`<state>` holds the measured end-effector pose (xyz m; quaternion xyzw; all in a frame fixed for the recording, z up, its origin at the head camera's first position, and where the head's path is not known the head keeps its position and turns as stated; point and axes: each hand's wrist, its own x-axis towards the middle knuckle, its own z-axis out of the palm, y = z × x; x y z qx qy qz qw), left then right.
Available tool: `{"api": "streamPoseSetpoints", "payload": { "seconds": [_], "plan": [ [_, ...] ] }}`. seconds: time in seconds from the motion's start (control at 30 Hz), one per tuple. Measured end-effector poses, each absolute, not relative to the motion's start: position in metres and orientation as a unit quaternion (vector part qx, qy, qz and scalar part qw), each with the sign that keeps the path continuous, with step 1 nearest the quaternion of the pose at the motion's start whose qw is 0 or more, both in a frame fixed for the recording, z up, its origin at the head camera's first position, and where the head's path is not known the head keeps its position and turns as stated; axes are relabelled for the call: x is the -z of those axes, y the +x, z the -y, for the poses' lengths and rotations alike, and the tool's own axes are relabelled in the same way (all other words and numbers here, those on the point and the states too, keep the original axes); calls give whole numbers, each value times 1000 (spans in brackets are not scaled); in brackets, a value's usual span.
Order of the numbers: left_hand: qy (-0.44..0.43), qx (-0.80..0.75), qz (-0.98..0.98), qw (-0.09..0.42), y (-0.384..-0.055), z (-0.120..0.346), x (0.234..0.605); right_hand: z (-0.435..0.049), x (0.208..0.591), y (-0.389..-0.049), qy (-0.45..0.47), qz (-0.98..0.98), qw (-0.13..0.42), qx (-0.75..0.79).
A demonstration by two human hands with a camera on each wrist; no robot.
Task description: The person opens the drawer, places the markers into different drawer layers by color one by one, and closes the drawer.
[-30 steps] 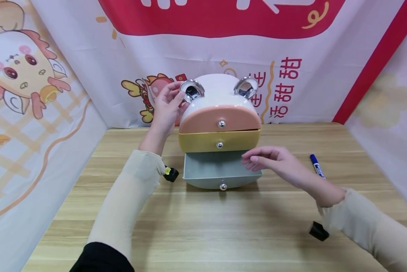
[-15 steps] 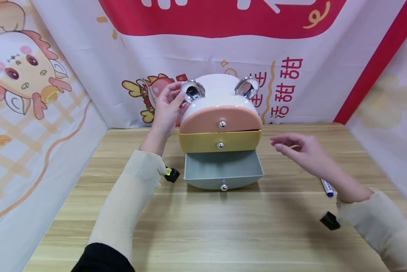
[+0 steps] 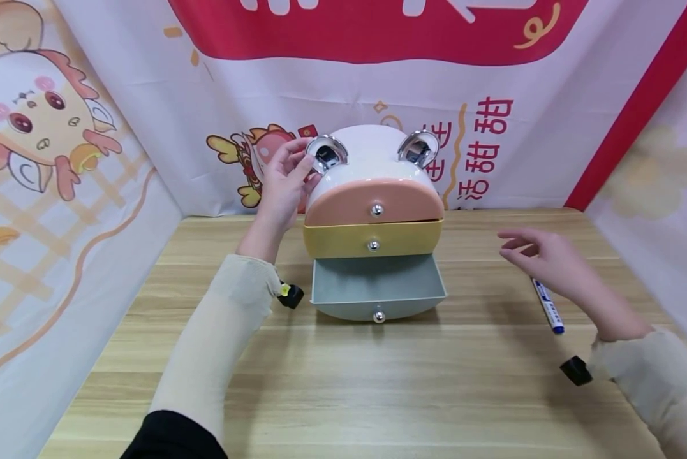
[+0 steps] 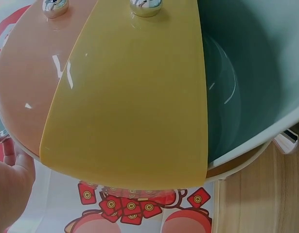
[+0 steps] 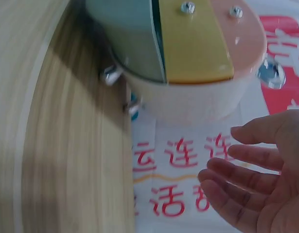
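Note:
A small frog-shaped drawer box (image 3: 370,146) with a white top stands at the back of the table. Its pale green bottom drawer (image 3: 349,280) is pulled out, and no object shows inside. Above it, the yellow drawer (image 3: 337,241) juts slightly past the peach drawer (image 3: 343,199). My left hand (image 3: 282,185) holds the rim of the silver left eye (image 3: 327,153) between thumb and fingers. To the right of the box, my right hand (image 3: 546,258) hovers with loosely bent fingers and nothing in them; the right wrist view shows its fingers (image 5: 241,177) apart from the box.
A white marker pen with a blue cap (image 3: 548,307) lies on the wooden table (image 3: 377,395), just below the right hand. Printed cloth (image 3: 332,83) hangs behind the box and along both sides. Black wrist cameras (image 3: 576,370) sit near both sleeves.
My right hand has moved from over the green drawer out to the right, uncovering the drawer and more of the marker pen. The left hand stays at the silver eye.

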<state>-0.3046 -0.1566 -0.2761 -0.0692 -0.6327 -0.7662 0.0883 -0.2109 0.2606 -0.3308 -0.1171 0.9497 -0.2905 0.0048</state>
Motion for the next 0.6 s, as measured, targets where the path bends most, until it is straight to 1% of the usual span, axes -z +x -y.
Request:
{"api": "streamPoseSetpoints", "payload": {
  "seconds": [0.3, 0.6],
  "plan": [
    [-67, 768, 630, 88, -304, 156, 276, -295, 351, -224, -92, -959, 65, 262],
    [-68, 768, 631, 87, -304, 156, 275, -322, 369, -229, -69, -953, 101, 277]
  ]
}}
